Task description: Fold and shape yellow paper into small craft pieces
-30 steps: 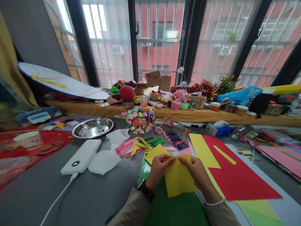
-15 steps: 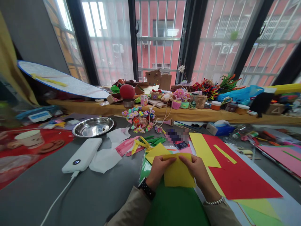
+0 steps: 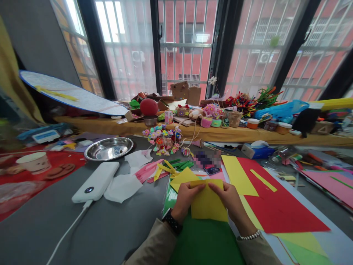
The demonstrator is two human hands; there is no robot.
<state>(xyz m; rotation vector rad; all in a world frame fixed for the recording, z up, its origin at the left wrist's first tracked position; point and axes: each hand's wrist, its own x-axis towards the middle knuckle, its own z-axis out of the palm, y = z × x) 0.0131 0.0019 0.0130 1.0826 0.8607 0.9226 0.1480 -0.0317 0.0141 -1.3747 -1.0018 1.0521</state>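
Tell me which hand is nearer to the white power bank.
Left. The left hand holds the yellow sheet to the right of the power bank; the right hand holds that sheet too, but farther to the right.

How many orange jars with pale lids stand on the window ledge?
2: one orange jar left of the dark jar, another orange jar right of it. More could be hidden in the ledge's clutter.
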